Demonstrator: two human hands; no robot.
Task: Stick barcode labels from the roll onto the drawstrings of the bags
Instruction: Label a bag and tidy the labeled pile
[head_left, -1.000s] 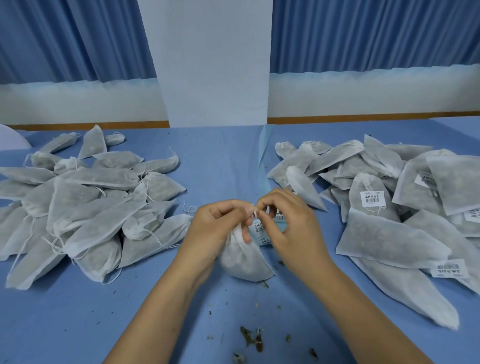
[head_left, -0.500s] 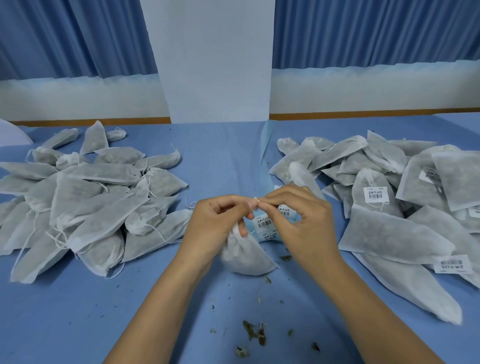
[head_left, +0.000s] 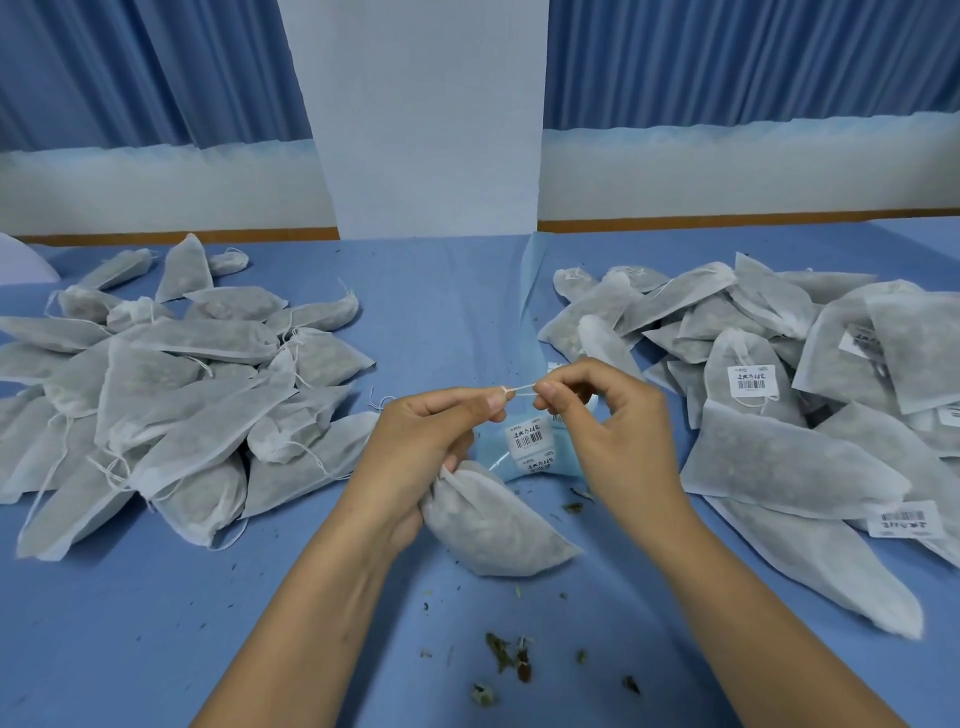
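Pinching the drawstring (head_left: 521, 389) between my left hand (head_left: 421, 457) and right hand (head_left: 618, 431), unlabelled; I am judging half done: labelled pile (head_left: 779, 457) right, unlabelled pile (head_left: 171, 415) left.

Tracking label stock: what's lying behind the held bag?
A blue label strip on the table, two barcode labels showing. Its right end is covered by the right hand, so the rest can't be counted.

Setting: packing and labelling workroom, bench work by hand. Evidence: long table (head_left: 441, 291) under blue cloth; left heap (head_left: 171, 395) of white filled drawstring bags; right heap (head_left: 789, 462) of like bags bearing barcode labels (head_left: 750, 381); label roll (head_left: 530, 448) at centre; dried herb crumbs (head_left: 506, 660) on the cloth. Backdrop: blue curtains (head_left: 156, 73), white pillar (head_left: 426, 119), plain wall (head_left: 156, 192).
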